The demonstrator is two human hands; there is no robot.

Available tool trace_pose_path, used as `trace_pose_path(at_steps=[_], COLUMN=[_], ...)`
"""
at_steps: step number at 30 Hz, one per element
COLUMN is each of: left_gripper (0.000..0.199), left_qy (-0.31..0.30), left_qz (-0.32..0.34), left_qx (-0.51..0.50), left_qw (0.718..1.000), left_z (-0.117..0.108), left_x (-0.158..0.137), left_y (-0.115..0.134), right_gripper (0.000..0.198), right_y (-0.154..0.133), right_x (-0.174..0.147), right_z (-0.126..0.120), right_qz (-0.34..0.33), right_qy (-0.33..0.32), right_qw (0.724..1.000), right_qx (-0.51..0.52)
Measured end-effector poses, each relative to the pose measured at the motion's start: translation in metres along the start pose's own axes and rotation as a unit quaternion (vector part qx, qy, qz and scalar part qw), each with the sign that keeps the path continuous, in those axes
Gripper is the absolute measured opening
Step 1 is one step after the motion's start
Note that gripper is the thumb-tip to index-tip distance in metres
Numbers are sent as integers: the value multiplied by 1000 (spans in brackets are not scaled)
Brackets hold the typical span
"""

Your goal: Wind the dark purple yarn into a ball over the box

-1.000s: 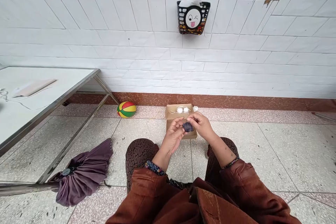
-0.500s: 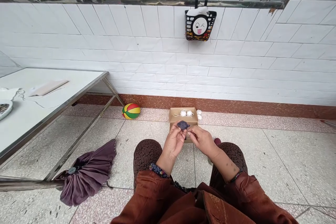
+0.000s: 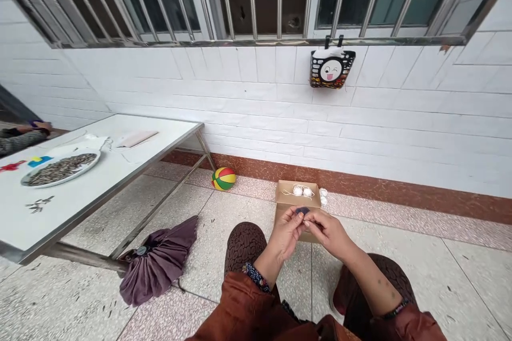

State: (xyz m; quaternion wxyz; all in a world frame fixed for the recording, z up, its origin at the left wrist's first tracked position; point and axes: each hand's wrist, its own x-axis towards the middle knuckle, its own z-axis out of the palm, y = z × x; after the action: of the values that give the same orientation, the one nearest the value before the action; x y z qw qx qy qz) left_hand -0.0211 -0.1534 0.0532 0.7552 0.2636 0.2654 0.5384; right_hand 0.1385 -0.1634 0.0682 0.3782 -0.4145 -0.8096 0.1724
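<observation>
Between my knees, a small dark grey-purple piece point(image 3: 303, 210), which looks like knitted or crocheted yarn, is pinched in the fingers of my left hand point(image 3: 286, 235). My right hand point(image 3: 328, 230) is closed against the piece's right edge, thumb and forefinger pressed together; anything thin inside that pinch is too small to make out. Behind and below both hands is an open cardboard box point(image 3: 281, 213), partly covered by them. Two white yarn balls point(image 3: 303, 191) with loose strands rest against its raised flap, and more white balls point(image 3: 324, 195) lie just right of it.
On the left stands a white table point(image 3: 172, 136) with a plate point(image 3: 96, 155) of seeds and a folded pale item point(image 3: 138, 138). A purple umbrella point(image 3: 160, 266) lies by its leg, a striped ball point(image 3: 224, 178) near the wall. A basket point(image 3: 331, 70) hangs from window bars. Another person's arm point(image 3: 24, 138) shows far left.
My view has swung left and up, showing the seed plate and the other person's arm. My hands have drawn closer together, and less of the dark piece shows.
</observation>
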Motion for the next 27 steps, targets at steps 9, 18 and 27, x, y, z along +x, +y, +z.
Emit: trace_pose_path(at_steps=[9,18,27], left_gripper=[46,45,37], left_qy=[33,-41,-15], left_qz=[-5,-13,-8], left_qx=[99,32,74], left_qw=[995,999,997], left_z=[-12,2,-7], left_x=[15,65,118], left_y=[-6,28,26], right_gripper=[22,29,23], right_y=[39,88,97], right_x=[39,65,46], right_z=[-11,6,6], right_qz=[-34,60,34], right_qy=[-9,77,16], right_qw=[999,993,999], right_qx=[8,64,-25])
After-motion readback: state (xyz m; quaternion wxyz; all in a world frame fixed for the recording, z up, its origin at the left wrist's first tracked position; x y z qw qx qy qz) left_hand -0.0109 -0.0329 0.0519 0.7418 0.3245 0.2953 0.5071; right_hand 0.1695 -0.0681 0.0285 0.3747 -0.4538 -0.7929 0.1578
